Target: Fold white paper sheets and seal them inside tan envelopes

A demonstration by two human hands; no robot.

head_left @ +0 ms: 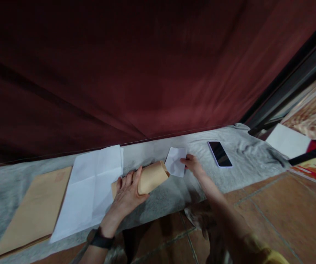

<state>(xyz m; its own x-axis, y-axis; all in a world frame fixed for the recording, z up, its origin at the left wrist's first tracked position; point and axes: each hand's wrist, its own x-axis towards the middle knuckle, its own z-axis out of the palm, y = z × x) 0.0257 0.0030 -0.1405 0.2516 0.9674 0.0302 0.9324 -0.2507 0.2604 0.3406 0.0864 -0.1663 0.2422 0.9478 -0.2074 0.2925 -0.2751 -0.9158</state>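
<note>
My left hand (127, 191) is laid across a small brown paper envelope (153, 177), fingers along its far side and thumb along the near side, holding it. The envelope's right end gapes a little. Between the thumb and fingers of my right hand (192, 163) is a small piece of white paper (175, 161), apparently folded. Its left edge is right beside the envelope's open end; I cannot tell whether it is inside. Large white sheets (92, 187) with fold creases lie left of my left hand.
A grey cloth (158, 205) covers the narrow surface. Large brown envelopes (37, 205) lie at the far left, a phone (220, 154) to the right of my right hand. Behind hangs a dark red curtain (158, 80). A white box-like object (287, 141) stands at the right, near tiled floor (279, 209).
</note>
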